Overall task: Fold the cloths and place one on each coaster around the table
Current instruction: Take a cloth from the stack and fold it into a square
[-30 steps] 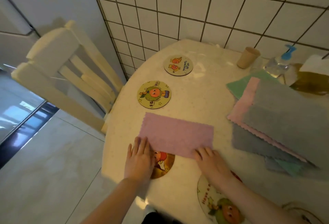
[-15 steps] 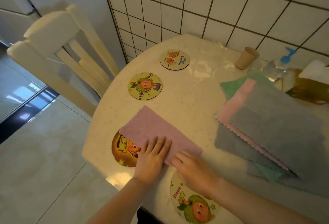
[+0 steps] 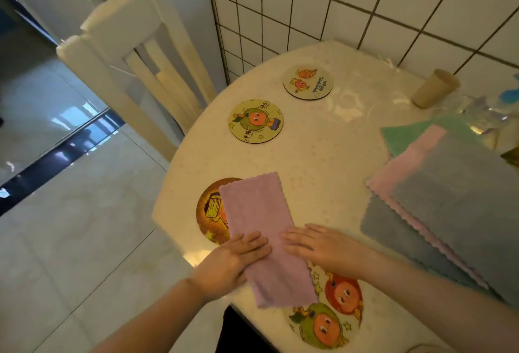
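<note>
A purple cloth [image 3: 261, 220], folded into a long strip, lies at the near left of the round table [image 3: 323, 156]. It covers part of an orange coaster [image 3: 209, 212] and reaches a large coaster [image 3: 334, 316] at the near edge. My left hand [image 3: 233, 263] lies flat on the strip's left side, fingers spread. My right hand [image 3: 317, 243] presses flat at its right edge. Two more coasters, one green and orange [image 3: 255, 121] and one pale [image 3: 307, 81], lie bare further back.
A stack of unfolded cloths [image 3: 455, 198], grey, pink and green, lies at the right. A paper cup [image 3: 432, 89] and a clear spray bottle [image 3: 488, 111] stand by the tiled wall. A cream wooden chair [image 3: 134, 66] stands left of the table.
The purple cloth has turned from lying crosswise to lying lengthwise towards me, over the orange coaster. Both hands moved closer together onto it. The camera has shifted closer.
</note>
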